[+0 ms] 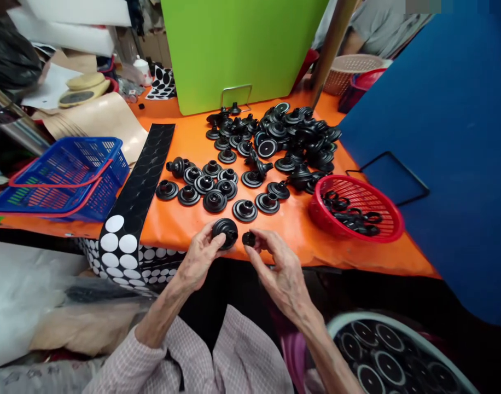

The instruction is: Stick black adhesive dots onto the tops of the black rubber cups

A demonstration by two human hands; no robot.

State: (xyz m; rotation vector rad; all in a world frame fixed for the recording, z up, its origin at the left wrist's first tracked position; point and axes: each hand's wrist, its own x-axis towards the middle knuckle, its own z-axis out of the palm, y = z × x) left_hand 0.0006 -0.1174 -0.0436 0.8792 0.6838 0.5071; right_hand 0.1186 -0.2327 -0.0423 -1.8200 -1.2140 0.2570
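Note:
My left hand (199, 257) grips a domed black rubber cup (225, 232) by its rim, just above the table's front edge. My right hand (275, 262) pinches a small black rubber piece (249, 238) between thumb and fingertips, a little apart from the cup. Loose rows of similar black cups (215, 201) stand on the orange table cover (185, 137) just beyond my hands. A denser heap of them (293, 131) lies farther back. A red basket (357, 208) holding small black pieces sits to the right.
A blue plastic basket (65, 180) stands at the left, beside a black sheet of white dots (131, 191). A green board (238, 49) and a blue board (439, 164) rise behind and right. A person (382, 27) sits at the back right. A round container of black discs (394, 355) sits low right.

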